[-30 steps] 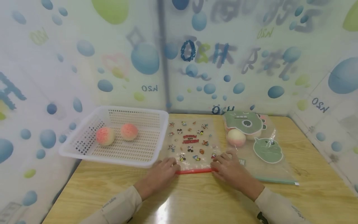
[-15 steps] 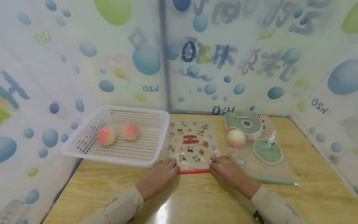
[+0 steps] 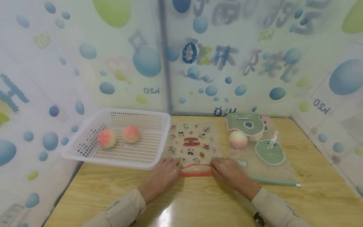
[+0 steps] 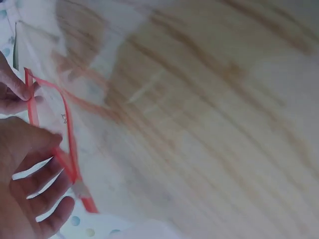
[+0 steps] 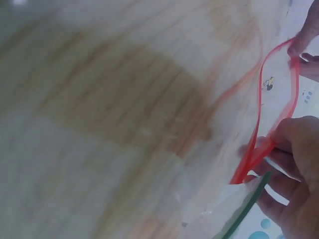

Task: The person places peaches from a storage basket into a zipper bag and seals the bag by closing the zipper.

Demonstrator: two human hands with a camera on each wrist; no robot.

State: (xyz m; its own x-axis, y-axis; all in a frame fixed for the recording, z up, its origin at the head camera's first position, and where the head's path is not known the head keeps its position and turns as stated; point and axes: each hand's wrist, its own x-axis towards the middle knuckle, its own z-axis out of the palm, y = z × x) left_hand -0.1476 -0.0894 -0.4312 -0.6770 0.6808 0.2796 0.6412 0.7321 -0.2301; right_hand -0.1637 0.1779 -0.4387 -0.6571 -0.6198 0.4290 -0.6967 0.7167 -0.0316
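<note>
A clear zip bag (image 3: 187, 145) with small cartoon prints and a red zip edge lies on the table. Its mouth gapes between my hands. My left hand (image 3: 167, 171) pinches the left end of the red edge; in the left wrist view, the thumb and fingers of that hand (image 4: 30, 169) hold the red strip (image 4: 70, 129). At the other end, my right hand (image 3: 229, 173) pinches the edge, with its thumb and fingers around the red strip (image 5: 254, 144) in the right wrist view. No contents show in this bag.
At left stands a white perforated basket (image 3: 158, 154) with two peach-like fruits (image 3: 107, 138). To the right lies a bigger clear bag (image 3: 263, 170) with green cartoon patches and a green zip edge, holding peaches (image 3: 238, 139). Patterned walls enclose the wooden table (image 3: 198, 205).
The red zip edge was flat and closed; now its two sides are parted into a gap. My right hand has shifted slightly left, while both hands stay at the bag's ends.
</note>
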